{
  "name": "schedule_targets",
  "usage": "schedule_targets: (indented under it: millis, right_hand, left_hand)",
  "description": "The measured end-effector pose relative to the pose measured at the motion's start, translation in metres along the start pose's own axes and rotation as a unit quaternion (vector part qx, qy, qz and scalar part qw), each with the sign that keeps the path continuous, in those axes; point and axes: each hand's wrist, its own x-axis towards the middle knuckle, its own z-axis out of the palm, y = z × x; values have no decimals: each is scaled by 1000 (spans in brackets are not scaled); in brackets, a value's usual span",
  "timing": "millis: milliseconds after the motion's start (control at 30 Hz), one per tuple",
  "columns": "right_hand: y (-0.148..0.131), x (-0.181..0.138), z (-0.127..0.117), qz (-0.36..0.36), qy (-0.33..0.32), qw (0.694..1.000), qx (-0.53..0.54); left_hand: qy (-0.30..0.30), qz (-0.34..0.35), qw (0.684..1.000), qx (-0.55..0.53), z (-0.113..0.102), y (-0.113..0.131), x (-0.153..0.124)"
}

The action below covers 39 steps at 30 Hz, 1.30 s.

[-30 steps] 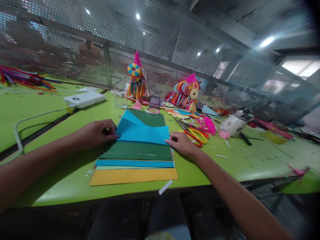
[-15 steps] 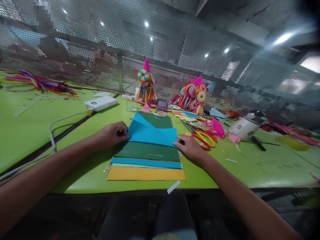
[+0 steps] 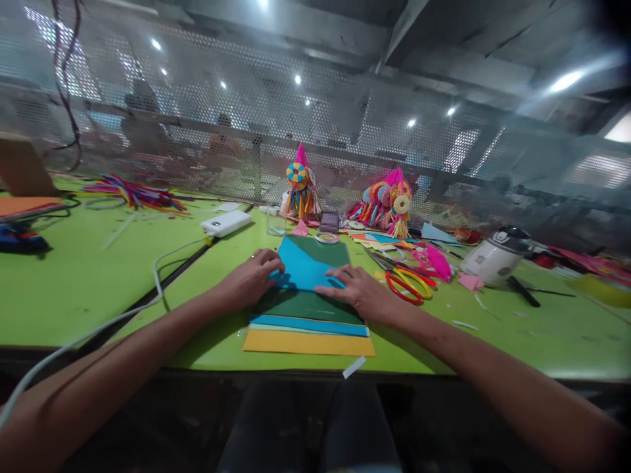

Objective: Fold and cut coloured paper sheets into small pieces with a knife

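A folded sheet of blue paper lies on a dark green sheet or board in front of me. My left hand rests at the blue paper's left end, fingers bent and apart, tips on the fold. On its right part, my right hand presses down with fingers spread. Under the green piece, a blue strip of paper and a yellow-orange sheet stick out toward the table edge. Each hand covers part of the blue paper.
Scissors with red and yellow handles lie right of my hand, near a white bottle-like container. A white power bank with a cable sits left. Tasselled paper decorations stand behind; a white scrap is at the front edge.
Both hands have moved inward along the blue paper's folded edge. The right fingers have gone from a pinch at the corner to spread on top. The view has shifted left.
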Motion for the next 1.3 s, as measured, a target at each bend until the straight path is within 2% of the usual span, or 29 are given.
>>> schedule_targets:
  millis: [133, 333, 500, 667, 833, 1000, 1300]
  right_hand:
    - [0, 7, -2, -23, -42, 999, -18]
    - [0, 10, 1, -21, -60, 998, -26]
    - [0, 10, 2, -7, -66, 998, 5]
    - [-2, 4, 6, 17, -75, 997, -12]
    - [-2, 5, 7, 3, -59, 997, -55]
    - [-3, 10, 2, -25, -52, 996, -73]
    - [-4, 8, 7, -14, -50, 997, -55]
  left_hand:
    - [-71, 87, 994, 0, 0, 3, 3]
    - [-92, 139, 985, 53, -2, 0, 2]
    - [-105, 136, 983, 66, -3, 3, 1]
    - [-103, 120, 985, 74, -1, 5, 0]
    - [-100, 130, 983, 78, -6, 9, 1]
    - [-145, 171, 970, 89, -17, 17, 6]
    - [-137, 174, 972, 83, -14, 16, 7]
